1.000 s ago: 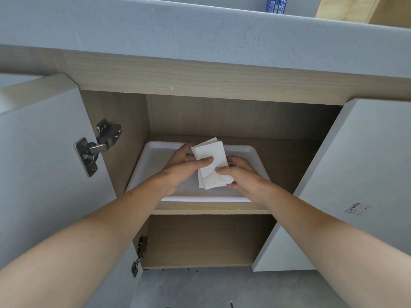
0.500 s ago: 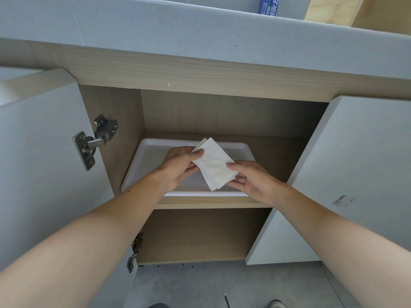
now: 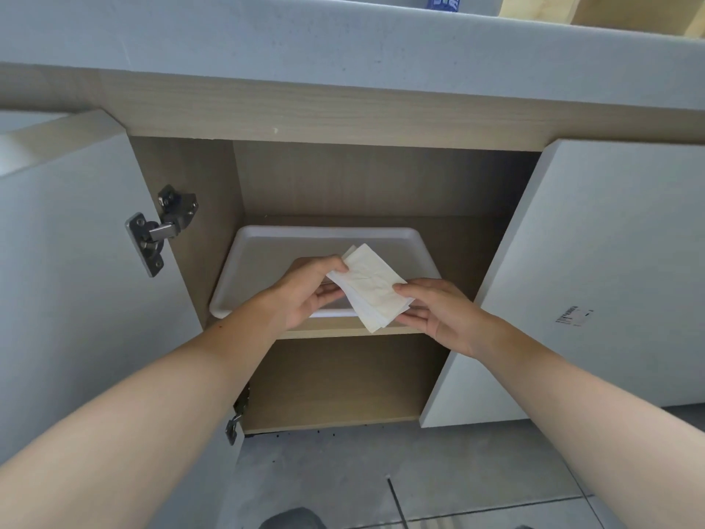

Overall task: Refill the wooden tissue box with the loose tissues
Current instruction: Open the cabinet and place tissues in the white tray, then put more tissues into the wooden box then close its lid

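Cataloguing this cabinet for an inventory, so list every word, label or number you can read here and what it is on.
Blue package above the countertop, cropped by the frame's top edge: white characters, unreadable.
Sticker on the right cabinet door: printed lines, too small and blurred to read.
Tissues and white tray: no print visible.
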